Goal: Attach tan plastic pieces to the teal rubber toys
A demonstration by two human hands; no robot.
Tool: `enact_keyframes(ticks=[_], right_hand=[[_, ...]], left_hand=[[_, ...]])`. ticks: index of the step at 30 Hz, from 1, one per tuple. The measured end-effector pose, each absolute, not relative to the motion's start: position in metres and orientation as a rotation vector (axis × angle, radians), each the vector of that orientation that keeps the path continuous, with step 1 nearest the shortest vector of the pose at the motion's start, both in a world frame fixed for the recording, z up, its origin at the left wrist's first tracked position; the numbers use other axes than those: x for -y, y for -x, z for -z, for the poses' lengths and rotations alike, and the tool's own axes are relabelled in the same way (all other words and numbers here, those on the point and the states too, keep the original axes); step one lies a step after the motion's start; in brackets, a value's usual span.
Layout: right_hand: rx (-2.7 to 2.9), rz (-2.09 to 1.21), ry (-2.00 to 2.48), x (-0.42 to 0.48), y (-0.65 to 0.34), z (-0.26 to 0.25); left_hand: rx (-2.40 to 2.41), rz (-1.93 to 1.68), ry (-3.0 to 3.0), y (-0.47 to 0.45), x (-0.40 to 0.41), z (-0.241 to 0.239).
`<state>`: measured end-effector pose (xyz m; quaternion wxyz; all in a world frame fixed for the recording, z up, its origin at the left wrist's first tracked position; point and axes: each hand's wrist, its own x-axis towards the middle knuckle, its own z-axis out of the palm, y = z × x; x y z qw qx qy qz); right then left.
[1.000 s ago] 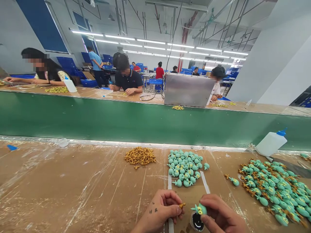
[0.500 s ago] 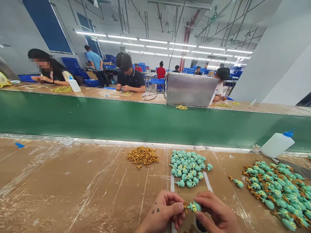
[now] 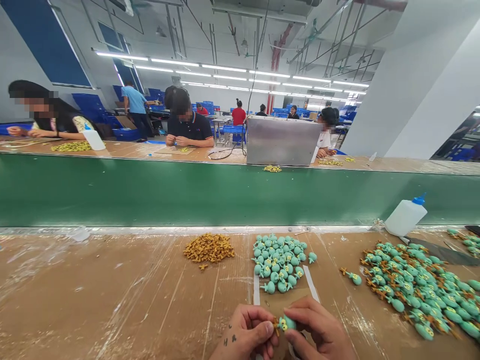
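Note:
My left hand (image 3: 247,334) and my right hand (image 3: 318,332) meet at the bottom edge over the brown worktable (image 3: 112,295). Between their pinched fingertips sits a small teal figure (image 3: 287,323) with a little brown piece at its left end. My left fingers pinch the brown piece, my right fingers grip the teal body. Just beyond lie a pile of bare teal figures (image 3: 279,262), a heap of small brown pieces (image 3: 208,248) to its left, and a large spread of teal figures with brown parts (image 3: 416,287) on the right.
A white squeeze bottle with a blue cap (image 3: 405,216) lies near the green conveyor belt (image 3: 187,192). Across the belt, other people sit at a far table beside a metal box (image 3: 283,141). A single teal figure (image 3: 352,276) lies apart.
The brown piece in my left hand has come up against the teal figure in my right hand; both hands moved together and lower in view. The dark round thing under my right hand is now hidden.

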<state>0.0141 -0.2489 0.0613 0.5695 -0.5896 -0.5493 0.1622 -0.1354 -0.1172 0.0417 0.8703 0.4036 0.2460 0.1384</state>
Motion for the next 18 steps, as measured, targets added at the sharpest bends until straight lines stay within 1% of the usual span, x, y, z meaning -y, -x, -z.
enact_keyframes(ticks=[4,9,12,15,18], right_hand=[[1.099,-0.358,1.490,0.257,-0.026,-0.063],[0.672,-0.029,2.015,0.294,-0.095,-0.044],[0.682,0.081,2.168,0.309,-0.133,-0.034],[0.766,0.121,2.171,0.309,-0.146,-0.035],[0.888,0.175,2.132,0.292,-0.141,-0.043]], left_hand=[[-0.503,-0.281,-0.877,0.133,0.116,-0.042],[-0.485,-0.309,-0.933,0.131,0.111,-0.047],[-0.458,-0.312,-0.944,0.131,0.108,-0.044],[-0.455,-0.309,-0.957,0.130,0.106,-0.037],[-0.477,-0.324,-0.961,0.127,0.103,-0.031]])
